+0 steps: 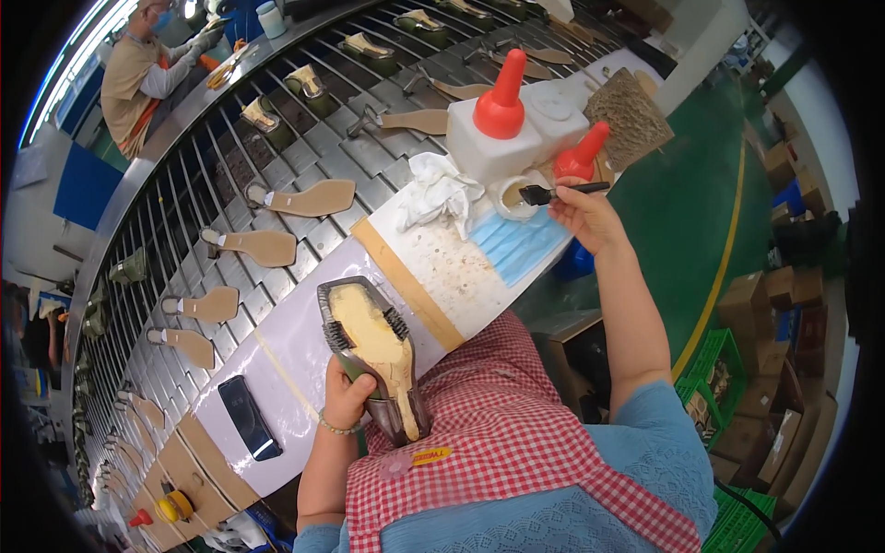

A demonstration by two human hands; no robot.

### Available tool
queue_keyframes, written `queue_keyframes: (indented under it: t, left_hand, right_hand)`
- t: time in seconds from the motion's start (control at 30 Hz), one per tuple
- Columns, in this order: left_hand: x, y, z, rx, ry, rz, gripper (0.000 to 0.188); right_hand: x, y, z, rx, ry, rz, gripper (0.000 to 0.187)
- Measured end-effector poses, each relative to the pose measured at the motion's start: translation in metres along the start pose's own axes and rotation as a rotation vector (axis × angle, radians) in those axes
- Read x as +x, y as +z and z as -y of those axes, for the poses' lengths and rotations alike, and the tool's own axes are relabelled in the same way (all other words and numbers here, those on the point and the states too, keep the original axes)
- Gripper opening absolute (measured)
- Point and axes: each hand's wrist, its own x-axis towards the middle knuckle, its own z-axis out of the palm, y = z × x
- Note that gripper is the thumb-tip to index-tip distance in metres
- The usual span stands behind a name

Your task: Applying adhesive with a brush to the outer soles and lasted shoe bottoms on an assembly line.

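Note:
My left hand (pixel 346 398) grips a shoe on its last (pixel 369 343), sole side up, the bottom a glossy yellowish tan, held against my checked apron. My right hand (pixel 583 214) holds a small black brush (pixel 551 192) with its bristles at the rim of a small white glue cup (pixel 510 195). Behind the cup stand a white container with a red cone cap (pixel 499 109) and a smaller red cone-capped bottle (pixel 581 155). A crumpled white rag (pixel 437 192) and a blue face mask (pixel 518 241) lie on the white work board (pixel 304 341).
A black phone (pixel 249 417) lies on the board to my left. Beyond it a slatted conveyor (pixel 221 175) carries several tan insoles and shoes. Another person (pixel 138 74) works at the far left. Cardboard boxes (pixel 765 304) and green crates (pixel 719 369) stand on the green floor at right.

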Motion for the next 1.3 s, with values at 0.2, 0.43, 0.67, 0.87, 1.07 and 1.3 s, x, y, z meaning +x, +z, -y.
queue_keyframes:
  t: [0.2,0.43,0.67,0.87,1.07,1.3]
  left_hand:
    - [0.003,-0.001,-0.008,-0.021,0.002,-0.038,0.074]
    - [0.013,0.006,0.002,-0.292,-0.154,-0.105,0.056]
    - [0.022,0.031,-0.012,-0.308,-0.210,-0.075,0.048]
    - [0.010,0.042,-0.025,-0.204,-0.187,-0.087,0.048]
    - [0.002,0.044,-0.029,-0.163,-0.166,-0.076,0.050]
    - [-0.002,0.043,-0.027,-0.126,-0.158,-0.073,0.052]
  right_hand:
    - [0.011,-0.008,-0.030,0.318,0.241,-0.157,0.022]
    - [0.005,-0.034,-0.014,0.589,0.171,0.183,0.020]
    - [-0.120,0.086,-0.009,0.005,-0.207,0.532,0.017]
    - [-0.167,0.132,-0.034,-0.274,-0.068,0.766,0.018]
    - [-0.175,0.139,-0.041,-0.314,0.070,0.769,0.016]
    - [-0.179,0.145,-0.039,-0.572,-0.416,0.670,0.016]
